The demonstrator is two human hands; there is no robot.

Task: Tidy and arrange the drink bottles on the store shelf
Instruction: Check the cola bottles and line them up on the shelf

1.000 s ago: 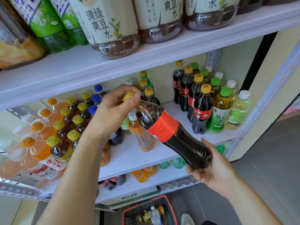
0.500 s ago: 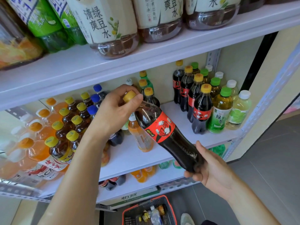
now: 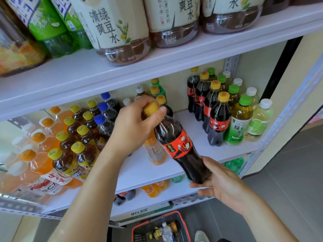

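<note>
A dark cola bottle (image 3: 176,145) with a red label and yellow cap is tilted in front of the middle shelf (image 3: 197,131), cap up-left, base down-right. My left hand (image 3: 134,126) grips its cap and neck. My right hand (image 3: 222,186) holds its base from below. A row of matching cola bottles (image 3: 208,102) stands at the shelf's right, beside green tea bottles (image 3: 239,119) and pale lime drink bottles (image 3: 260,117). An orange drink bottle (image 3: 154,151) stands just behind the held bottle.
Brown tea bottles with yellow caps (image 3: 78,137), blue-capped bottles (image 3: 104,117) and orange drinks (image 3: 28,158) crowd the shelf's left. Large bottles (image 3: 115,28) line the upper shelf. A red basket (image 3: 160,227) with items sits on the floor below. More bottles stand on the lower shelf (image 3: 152,189).
The held bottle has turned so its label's logo faces me and has tipped more upright. Both hands shifted slightly with it; my right hand moved a little left under the base.
</note>
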